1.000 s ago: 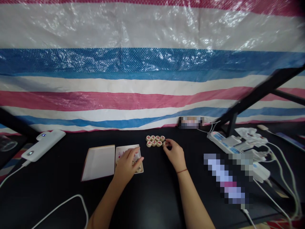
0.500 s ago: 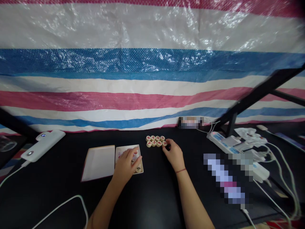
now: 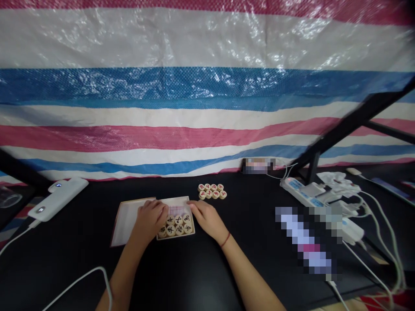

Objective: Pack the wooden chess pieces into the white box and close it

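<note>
Right hand point(image 3: 209, 219) has moved from the red-lettered discs point(image 3: 212, 191), right of and beyond the box point(image 3: 178, 201), to its right edge; left hand point(image 3: 147, 219) at its left. Cannot tell if either grips. Uneven pull could jumble black-lettered discs point(image 3: 178, 220) inside.

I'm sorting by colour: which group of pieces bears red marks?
The two rows outside the box; the visible pieces inside bear black marks.

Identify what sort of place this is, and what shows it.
Probably a makeshift workstation, though the wider room isn't visible: a black table, a striped plastic sheet screening its far side, and a power strip on the right.
</note>
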`<state>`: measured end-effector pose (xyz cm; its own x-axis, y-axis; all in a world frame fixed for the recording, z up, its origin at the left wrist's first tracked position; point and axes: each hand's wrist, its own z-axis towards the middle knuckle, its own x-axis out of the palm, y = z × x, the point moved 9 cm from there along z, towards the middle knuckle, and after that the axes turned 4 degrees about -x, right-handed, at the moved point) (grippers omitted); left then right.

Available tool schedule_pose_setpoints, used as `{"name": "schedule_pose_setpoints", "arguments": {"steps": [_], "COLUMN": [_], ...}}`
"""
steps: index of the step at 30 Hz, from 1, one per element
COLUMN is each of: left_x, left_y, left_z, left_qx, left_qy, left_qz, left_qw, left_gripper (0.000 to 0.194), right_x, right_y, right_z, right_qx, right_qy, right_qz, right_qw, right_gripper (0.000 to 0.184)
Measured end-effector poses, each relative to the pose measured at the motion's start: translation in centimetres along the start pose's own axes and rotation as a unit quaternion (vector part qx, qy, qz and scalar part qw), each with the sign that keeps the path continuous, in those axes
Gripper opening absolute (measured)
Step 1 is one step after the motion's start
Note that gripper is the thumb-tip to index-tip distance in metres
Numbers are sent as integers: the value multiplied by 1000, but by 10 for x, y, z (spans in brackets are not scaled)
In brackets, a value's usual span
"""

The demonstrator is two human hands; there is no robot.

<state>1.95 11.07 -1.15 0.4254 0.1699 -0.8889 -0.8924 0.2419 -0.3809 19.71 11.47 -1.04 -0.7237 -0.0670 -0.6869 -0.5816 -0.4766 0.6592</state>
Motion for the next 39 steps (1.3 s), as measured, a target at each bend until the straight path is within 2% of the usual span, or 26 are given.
{"name": "schedule_pose_setpoints", "arguments": {"steps": [2,4,10,18,25,31,35,39], "left_x": [4,7,5,-3,6,9,3,3], "left_y": [4,7,3,-17,-20,-18,-7,-2], "left_z": [-4,-6,-9,-10,-10,-10,-5,-4], "left_qx": [-5,-11,-23,18,-1,-11,-45,-111], "left_qy": [16,31,54,46,113,133,94,53], "left_qz": [24,26,8,-19,-36,-86,-164,-284], "left_qw": [1000,999,998,999,993,987,981,951], "left_gripper": [25,27,23,17,17,13,15,25], "right_x": [12,15,7,3,2,3,-7,-6], "right_y": [1,0,-5,-18,-15,-16,-9,22], "right_z": [1,2,4,0,0,-1,-3,-6], "right_qx": [6,11,31,73,75,75,53,-49], "right_qy": [23,26,5,12,18,20,-29,-63], "right_qz": [-27,-49,-90,-100,-94,-77,-58,-41], "right_qw": [999,998,995,992,993,994,996,996], "right_gripper": [34,36,36,36,34,34,30,34]}}
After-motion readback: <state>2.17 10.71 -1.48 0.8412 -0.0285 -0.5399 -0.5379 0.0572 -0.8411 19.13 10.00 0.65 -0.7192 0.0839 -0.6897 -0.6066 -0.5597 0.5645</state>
